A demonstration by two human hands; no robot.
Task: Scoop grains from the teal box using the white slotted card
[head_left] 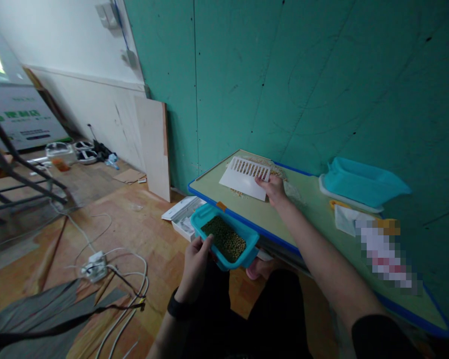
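My left hand (195,258) is closed on the near left rim of a light-blue plastic container (249,235), held just off the table's front edge. Inside it, small green beans (217,228) lie on one side and pale yellow beans (236,243) on the other. My right hand (274,189) grips the right end of a white slotted plastic panel (243,186), which is low over the table (310,212). Scattered pale grains (238,192) show at its front edge and behind it. What lies directly beneath the panel is hidden.
A larger blue tub (362,183) stands on a white lid at the table's right, with a yellow-trimmed packet (344,219) before it. An open white box (183,214) sits on the floor. Cables and a power strip (96,268) lie left. A green wall backs the table.
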